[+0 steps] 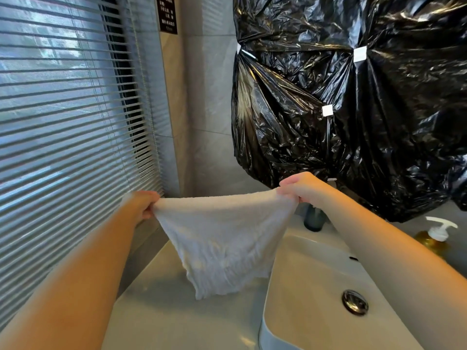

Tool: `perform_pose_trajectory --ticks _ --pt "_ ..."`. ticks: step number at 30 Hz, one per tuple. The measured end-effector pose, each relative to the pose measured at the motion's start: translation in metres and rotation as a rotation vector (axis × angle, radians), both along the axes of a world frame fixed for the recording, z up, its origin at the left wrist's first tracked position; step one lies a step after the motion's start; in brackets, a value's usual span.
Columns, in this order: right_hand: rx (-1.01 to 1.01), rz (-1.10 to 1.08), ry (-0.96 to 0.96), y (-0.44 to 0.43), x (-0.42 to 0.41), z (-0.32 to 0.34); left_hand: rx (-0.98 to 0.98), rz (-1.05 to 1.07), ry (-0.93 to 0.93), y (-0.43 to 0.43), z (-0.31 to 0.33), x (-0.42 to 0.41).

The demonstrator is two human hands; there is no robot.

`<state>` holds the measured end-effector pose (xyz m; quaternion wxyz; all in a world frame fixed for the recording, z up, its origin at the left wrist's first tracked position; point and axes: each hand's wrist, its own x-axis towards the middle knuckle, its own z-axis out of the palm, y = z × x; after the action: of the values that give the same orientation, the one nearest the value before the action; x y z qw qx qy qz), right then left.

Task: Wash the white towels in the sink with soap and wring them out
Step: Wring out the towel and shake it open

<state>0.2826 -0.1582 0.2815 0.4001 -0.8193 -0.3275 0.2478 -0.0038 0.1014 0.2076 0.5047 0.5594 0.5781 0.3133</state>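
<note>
The left hand [147, 204] and right hand [300, 189] pinch the top corners of the soft, limp white cotton towel [222, 238]; it looks light, best held by the corners.

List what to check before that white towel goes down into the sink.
1. Left hand grips one top corner of the white cloth towel: ok.
2. Right hand grips the other top corner: ok.
3. Towel held over the white ceramic sink basin: not ok; it hangs mostly above the pale counter, left of the basin.
4. Round dark metal drain stopper closed: cannot tell.
5. Amber soap bottle with white pump upright beside the basin: ok.
</note>
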Motion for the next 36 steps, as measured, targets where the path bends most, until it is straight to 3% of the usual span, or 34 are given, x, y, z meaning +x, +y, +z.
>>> perform_pose_trajectory --ticks 1,3,6,8,14,18,29,36 --pt "-0.12 0.081 -0.113 -0.004 -0.001 -0.001 0.046 -0.071 -0.046 -0.006 0.006 -0.004" --pt "-0.343 0.196 -0.401 -0.007 -0.006 -0.005 0.196 -0.281 0.035 -0.004 0.013 -0.009" --pt "-0.416 0.198 -0.633 -0.005 -0.014 -0.018 0.542 -0.42 0.455 -0.005 0.016 -0.007" --pt "-0.314 0.216 -0.633 -0.004 -0.014 -0.025 0.644 -0.36 0.506 -0.005 0.017 -0.007" --pt "-0.038 0.336 -0.436 -0.005 -0.026 -0.027 0.541 -0.117 0.215 0.003 0.014 -0.01" --pt "0.086 0.321 -0.291 0.007 -0.039 -0.035 0.575 -0.106 0.276 0.009 0.023 -0.007" --pt "-0.14 0.192 -0.39 0.043 -0.032 -0.11 0.562 -0.231 0.602 0.058 -0.018 0.019" --pt "-0.516 0.529 -0.58 0.04 -0.078 -0.181 0.579 -0.746 1.325 0.043 -0.099 -0.006"
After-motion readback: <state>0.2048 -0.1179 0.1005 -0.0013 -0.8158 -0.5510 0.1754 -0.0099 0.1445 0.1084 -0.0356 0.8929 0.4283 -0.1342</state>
